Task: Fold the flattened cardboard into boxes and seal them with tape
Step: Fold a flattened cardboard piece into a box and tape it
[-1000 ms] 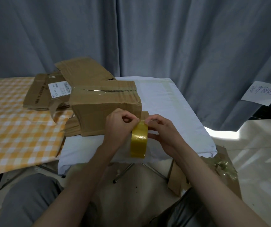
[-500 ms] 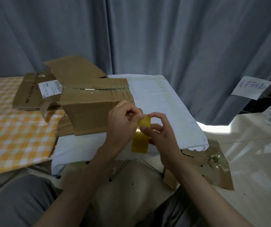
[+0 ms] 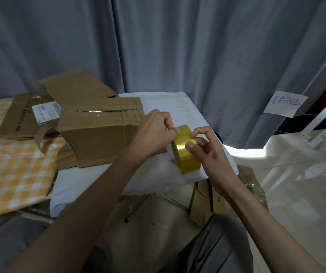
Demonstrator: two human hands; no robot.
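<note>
A yellow tape roll stands on edge over the near right part of the white table. My right hand grips the roll, thumb on its outer face and fingers curled over the top. My left hand pinches at the roll's upper edge with curled fingers. Just left of my hands sits a folded cardboard box with clear tape along its top seam. Flattened cardboard with a white label lies behind and left of it.
An orange checked cloth covers the surface on the left. Grey curtains hang behind, with a paper note pinned at the right. Cardboard scraps and crumpled tape lie on the floor under the table's right edge.
The roll has turned, so more of its yellow outer face shows. My right thumb now lies on that face. Both hands sit slightly farther right against the box.
</note>
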